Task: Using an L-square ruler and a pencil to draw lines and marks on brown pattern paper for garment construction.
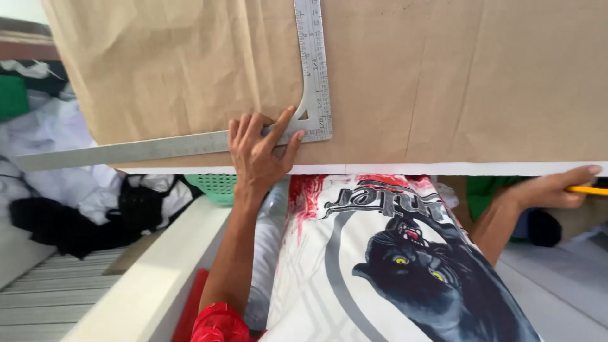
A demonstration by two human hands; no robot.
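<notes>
My left hand (256, 155) lay spread, pressing one metal square ruler (313, 95) flat on one brown paper sheet (443, 76) covering the counter. My right hand (551, 189) pinched one yellow pencil (588, 190) at the paper's near edge.

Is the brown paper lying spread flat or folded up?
Spread flat: the brown paper covers the table with only faint creases, and the metal square lies flush on it under the left hand.

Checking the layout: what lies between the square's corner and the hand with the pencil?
Only bare brown paper between the square and the right hand, seen in the head view.
</notes>
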